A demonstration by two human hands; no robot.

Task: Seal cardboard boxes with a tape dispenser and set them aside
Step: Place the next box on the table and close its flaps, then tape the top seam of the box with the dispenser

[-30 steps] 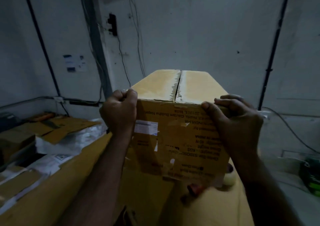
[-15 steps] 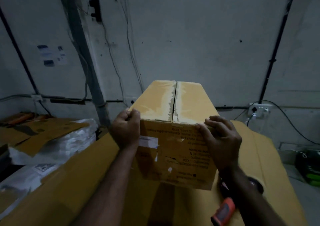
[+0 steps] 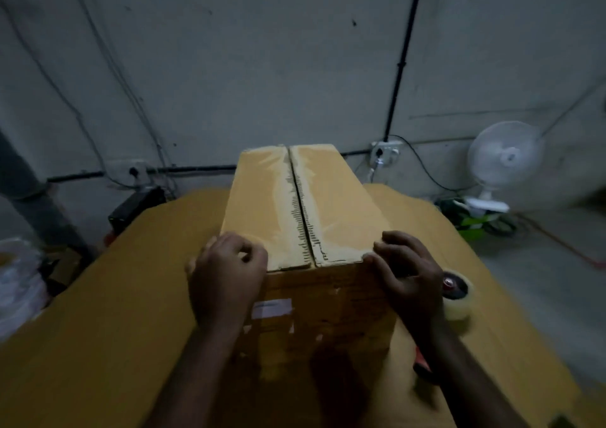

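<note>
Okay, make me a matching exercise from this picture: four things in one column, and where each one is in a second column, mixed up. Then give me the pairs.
Things
1. cardboard box
2. clear tape roll
3. white fan
4. left hand

Places
A. by the wall, far right
B. on the table, just right of the right hand
C. at the box's near left top corner
D. middle of the table, between both hands

Pairs: 1-D, 2-B, 3-A, 4-C
</note>
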